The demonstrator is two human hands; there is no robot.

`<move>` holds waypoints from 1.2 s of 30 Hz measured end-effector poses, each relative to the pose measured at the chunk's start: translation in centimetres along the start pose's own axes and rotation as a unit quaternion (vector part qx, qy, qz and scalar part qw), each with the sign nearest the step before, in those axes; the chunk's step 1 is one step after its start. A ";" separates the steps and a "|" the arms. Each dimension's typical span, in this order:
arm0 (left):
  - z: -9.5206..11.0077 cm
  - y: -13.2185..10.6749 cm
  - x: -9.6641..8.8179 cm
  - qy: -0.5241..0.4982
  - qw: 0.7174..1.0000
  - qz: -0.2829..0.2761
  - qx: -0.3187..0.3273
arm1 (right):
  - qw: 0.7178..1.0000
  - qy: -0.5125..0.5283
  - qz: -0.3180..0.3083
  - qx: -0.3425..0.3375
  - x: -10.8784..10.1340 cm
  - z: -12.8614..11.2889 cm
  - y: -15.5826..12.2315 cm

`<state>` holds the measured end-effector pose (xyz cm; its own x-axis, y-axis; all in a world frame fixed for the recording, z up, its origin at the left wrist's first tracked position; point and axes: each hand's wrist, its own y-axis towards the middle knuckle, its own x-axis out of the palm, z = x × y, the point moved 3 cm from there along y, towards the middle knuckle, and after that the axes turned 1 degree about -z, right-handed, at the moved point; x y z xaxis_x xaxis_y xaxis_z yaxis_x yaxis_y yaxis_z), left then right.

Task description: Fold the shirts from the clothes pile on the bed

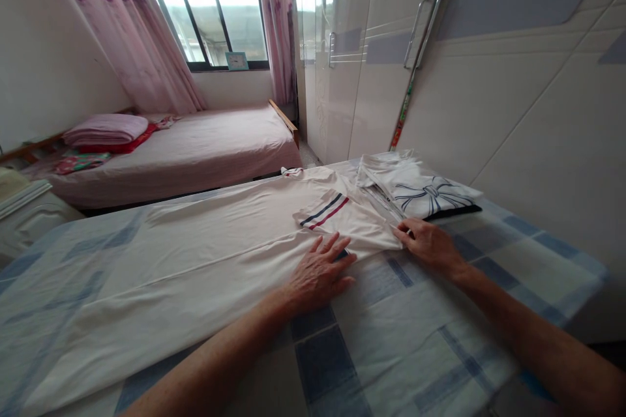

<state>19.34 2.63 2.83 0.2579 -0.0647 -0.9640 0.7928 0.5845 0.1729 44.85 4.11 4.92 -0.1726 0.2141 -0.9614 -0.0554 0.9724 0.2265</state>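
Note:
A long cream short-sleeved garment (pixel 210 241), like a T-shirt dress, lies spread over the checked bed cover. Its near sleeve (pixel 325 212) is turned in across the body and has a navy and red striped cuff. My left hand (pixel 320 273) rests with fingers spread at the garment's near edge, just below that sleeve, and holds nothing. At the shoulder end, my right hand (pixel 430 244) has its fingers closed on the garment's edge. Close beyond my right hand lies a folded white garment (pixel 430 192) with a dark blue bow print and a black edge.
Blue and white checked cloth (pixel 391 339) covers the surface under the garments. A second bed (pixel 235 137) with folded pink bedding (pixel 107 129) stands by the window. Glossy wardrobe doors (pixel 513 65) rise along the right. A white bedside cabinet (pixel 29 208) is at far left.

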 end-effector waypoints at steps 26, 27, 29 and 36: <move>-5.2 -14.2 -4.5 0.065 0.982 -0.014 -0.176 | 0.963 -0.007 0.067 -0.261 1.3 -4.3 3.0; -6.3 -16.0 -4.8 0.073 0.974 -0.013 -0.216 | 0.959 -0.001 0.057 -0.277 2.0 -4.7 3.5; -8.9 -19.8 -5.3 0.086 0.947 -0.011 -0.308 | 0.957 0.002 0.029 -0.289 4.1 -4.9 4.1; -13.5 -28.2 -6.9 0.160 0.859 0.028 -0.486 | 0.966 -0.042 -0.007 -0.257 9.0 -2.5 5.5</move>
<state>-12.23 -2.45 1.89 -0.0083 0.1203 -0.9927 -0.0905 0.9886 0.1206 40.55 11.15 -2.06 -0.0888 0.2297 -0.9692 -0.5407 0.8061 0.2406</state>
